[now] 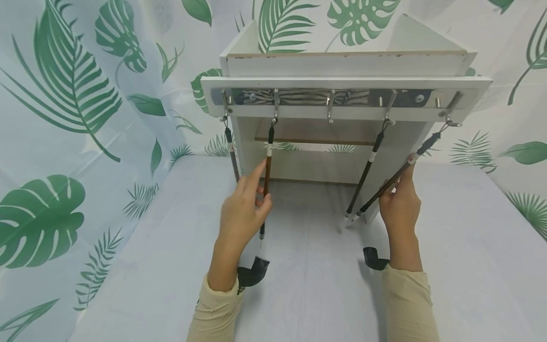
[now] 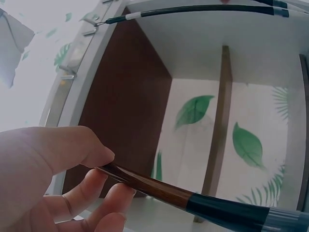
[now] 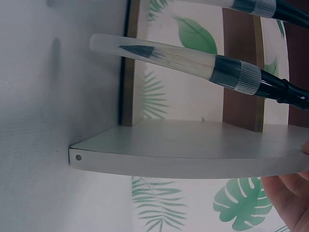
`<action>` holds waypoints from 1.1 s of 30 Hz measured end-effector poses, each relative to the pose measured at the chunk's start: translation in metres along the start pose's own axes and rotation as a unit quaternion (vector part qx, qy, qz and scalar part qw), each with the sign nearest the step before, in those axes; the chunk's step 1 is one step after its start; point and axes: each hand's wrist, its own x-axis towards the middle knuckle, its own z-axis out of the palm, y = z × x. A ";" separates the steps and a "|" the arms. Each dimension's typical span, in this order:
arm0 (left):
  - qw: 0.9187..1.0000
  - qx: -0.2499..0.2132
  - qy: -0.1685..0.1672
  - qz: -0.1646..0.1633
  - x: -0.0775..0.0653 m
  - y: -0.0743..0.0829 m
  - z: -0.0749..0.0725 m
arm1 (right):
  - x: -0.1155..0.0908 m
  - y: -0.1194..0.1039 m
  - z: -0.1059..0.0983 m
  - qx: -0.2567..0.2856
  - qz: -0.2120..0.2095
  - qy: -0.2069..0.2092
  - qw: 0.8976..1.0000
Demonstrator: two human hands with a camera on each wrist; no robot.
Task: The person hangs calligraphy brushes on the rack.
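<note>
Several calligraphy brushes hang by loops from hooks on the front rail (image 1: 295,100) of a white shelf unit. In the head view my left hand (image 1: 242,204) pinches a brown-handled brush (image 1: 268,173) on the second hook from the left. The left wrist view shows the thumb over this handle (image 2: 154,187) and fingers beneath it. At the right end, my right hand (image 1: 400,202) holds a dark brush (image 1: 397,175), which slants down to the left. Its clear-capped tip (image 3: 140,50) shows in the right wrist view, where the grip lies out of frame.
A dark brush (image 1: 231,152) hangs at the far left, and another (image 1: 366,173) left of my right hand. The middle hook (image 1: 330,107) holds no brush. The side panel (image 3: 193,164) stands by my right hand. Leaf-patterned cloth (image 1: 64,85) surrounds the white tabletop (image 1: 307,294).
</note>
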 end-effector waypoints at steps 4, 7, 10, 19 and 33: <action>1.000 0.001 -0.001 0.000 0.000 0.000 0.001 | -0.001 0.000 0.000 0.006 0.000 0.002 1.000; 1.000 -0.003 -0.002 0.001 0.000 -0.002 0.003 | -0.001 -0.001 0.001 0.010 -0.001 0.005 1.000; 1.000 -0.010 -0.005 0.006 0.001 -0.003 0.005 | -0.001 0.000 0.001 0.010 0.001 0.004 1.000; 0.998 -0.041 0.000 0.037 0.003 -0.008 0.016 | -0.002 0.000 0.000 0.011 0.007 -0.001 1.000; 0.996 -0.066 0.008 0.054 0.005 -0.021 0.036 | -0.001 0.001 0.001 0.011 -0.004 0.006 1.000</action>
